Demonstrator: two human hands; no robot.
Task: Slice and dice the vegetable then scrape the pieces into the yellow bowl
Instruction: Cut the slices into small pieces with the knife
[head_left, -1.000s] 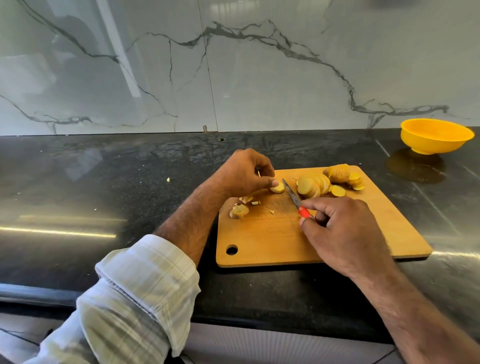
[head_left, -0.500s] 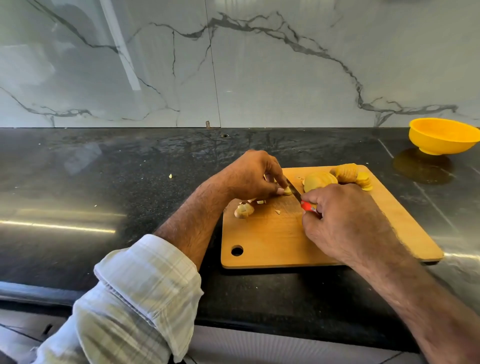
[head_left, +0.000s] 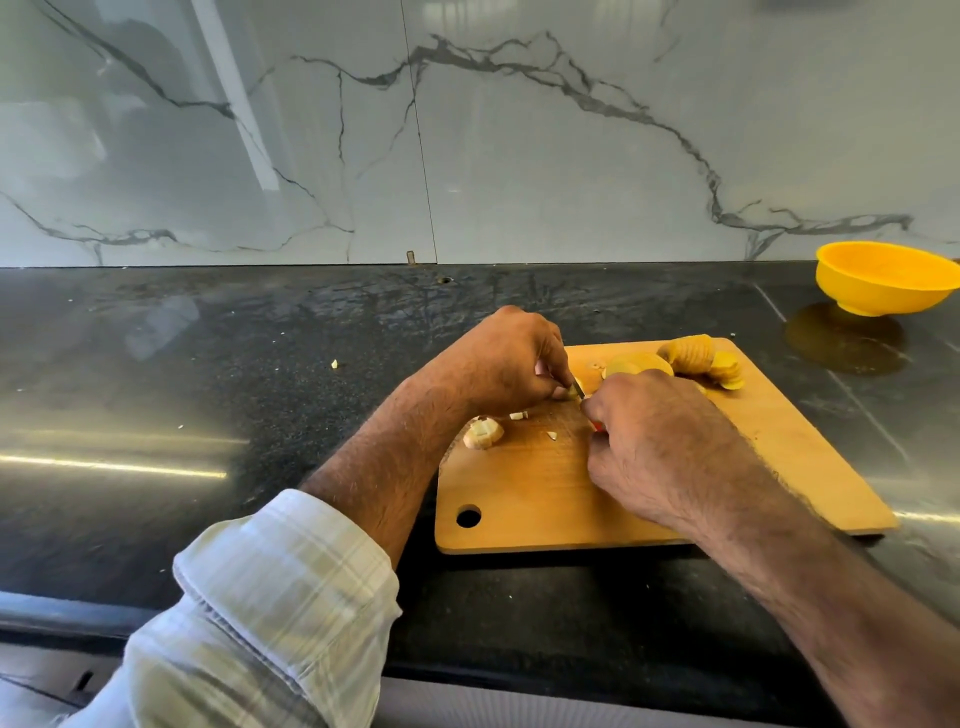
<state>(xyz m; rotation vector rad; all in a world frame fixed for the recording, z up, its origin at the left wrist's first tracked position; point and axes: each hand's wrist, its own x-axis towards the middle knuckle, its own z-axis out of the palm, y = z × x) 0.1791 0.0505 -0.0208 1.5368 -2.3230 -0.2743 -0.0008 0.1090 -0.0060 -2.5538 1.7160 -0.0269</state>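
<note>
Seen from above, a person's two bare hands work close together over a wooden cutting board (head_left: 597, 499) that lies on a dark polished counter (head_left: 208, 389). The left hand (head_left: 506, 358) has its fingers curled down, pinching a small pale piece of vegetable (head_left: 570, 393) against the board. The right hand (head_left: 660, 431) is closed around a knife (head_left: 581, 393); only a sliver of red handle and a short tip of blade show, so the blade's exact angle is hard to judge, though it seems to point away from the person and slightly left, meeting the pinched piece just beside the left fingertips.

That is the relation the next cut turns on: the piece sits directly between the two hands, touching the left fingers, with the blade at its right side, so there looks to be very little room to spare.

A fanned row of yellow slices (head_left: 696, 358) waits at the board's far edge, behind the right hand. A few diced bits (head_left: 485, 431) lie on the board to the left, nearer the person's left forearm. The yellow bowl (head_left: 883, 278) stands well apart, far right on the counter near the marble wall, closer to the right hand. It appears empty, so dicing is likely at an early stage.

No brands, labels or writing are visible anywhere.
</note>
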